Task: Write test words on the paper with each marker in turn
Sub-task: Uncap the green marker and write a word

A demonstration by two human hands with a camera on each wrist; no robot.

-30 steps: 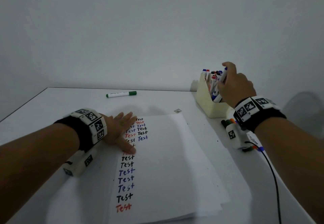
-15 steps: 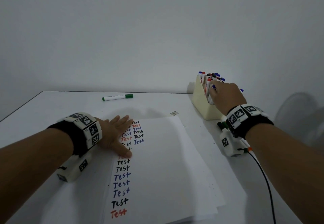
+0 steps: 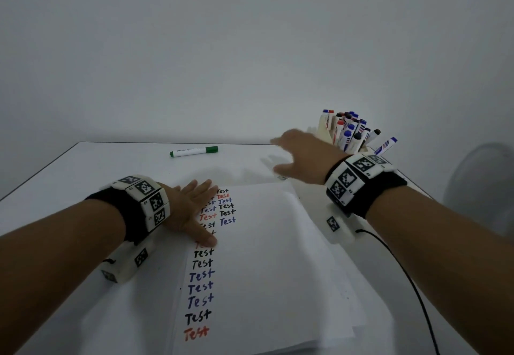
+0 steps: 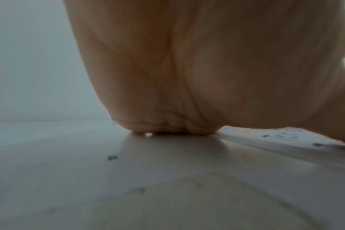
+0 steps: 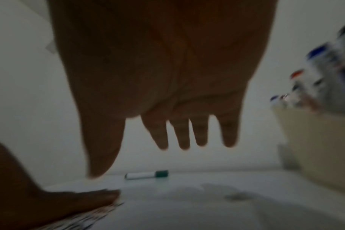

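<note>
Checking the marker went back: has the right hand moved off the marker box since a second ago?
Yes. The right hand has left the marker box, now empty, toward the green marker.

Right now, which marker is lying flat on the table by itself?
The green-capped marker, lying alone on the table beyond the paper. All the other markers stand bunched in the cream holder at the far right.

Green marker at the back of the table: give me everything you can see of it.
The green marker has a white barrel with dark print too small to read, a green cap on its right end and a green butt on the left. Capped, it lies flat and alone on the white table, beyond the paper. Nothing touches it.
</note>
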